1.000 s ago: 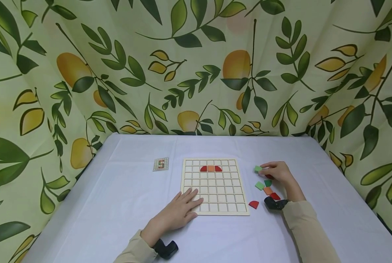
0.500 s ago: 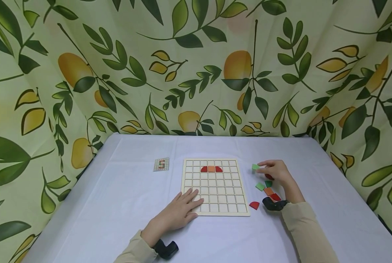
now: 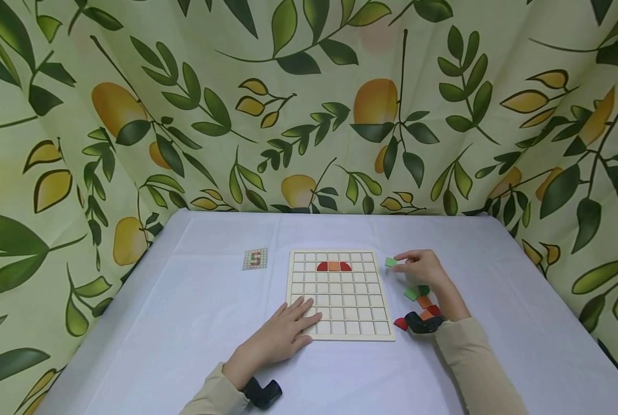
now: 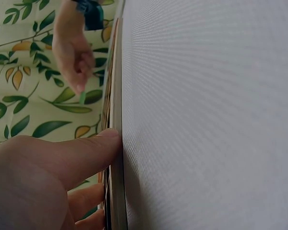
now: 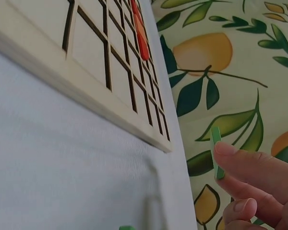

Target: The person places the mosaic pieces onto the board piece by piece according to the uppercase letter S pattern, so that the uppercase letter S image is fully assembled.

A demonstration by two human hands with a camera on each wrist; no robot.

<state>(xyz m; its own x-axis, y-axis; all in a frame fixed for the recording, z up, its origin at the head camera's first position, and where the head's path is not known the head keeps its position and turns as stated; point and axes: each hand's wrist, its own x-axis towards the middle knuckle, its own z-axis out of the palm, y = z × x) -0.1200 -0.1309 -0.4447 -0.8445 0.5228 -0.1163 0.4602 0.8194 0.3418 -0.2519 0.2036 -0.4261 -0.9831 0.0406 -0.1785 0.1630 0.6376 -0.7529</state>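
A light green square tile [image 3: 390,261] is pinched between the thumb and finger of my right hand [image 3: 421,268], just off the right edge of the wooden grid board [image 3: 342,297]. The right wrist view shows this green tile [image 5: 216,152] edge-on, raised off the tablecloth. My left hand [image 3: 283,329] rests with spread fingers on the board's lower left corner; in the left wrist view its thumb [image 4: 93,152] lies against the board's side. In an upper row of the board sit an orange square tile [image 3: 334,266] and two red quarter-round tiles [image 3: 322,267], one on each side.
Right of the board lie loose tiles: a light green one [image 3: 411,294], a dark green one [image 3: 423,290], an orange one [image 3: 424,302] and red ones [image 3: 400,323]. A small pattern card [image 3: 255,259] lies left of the board. A leaf-print curtain [image 3: 309,104] hangs behind the table.
My right hand has moved left toward the board, carrying the light green tile away from the loose pieces. The left hand has stayed in place on the board.
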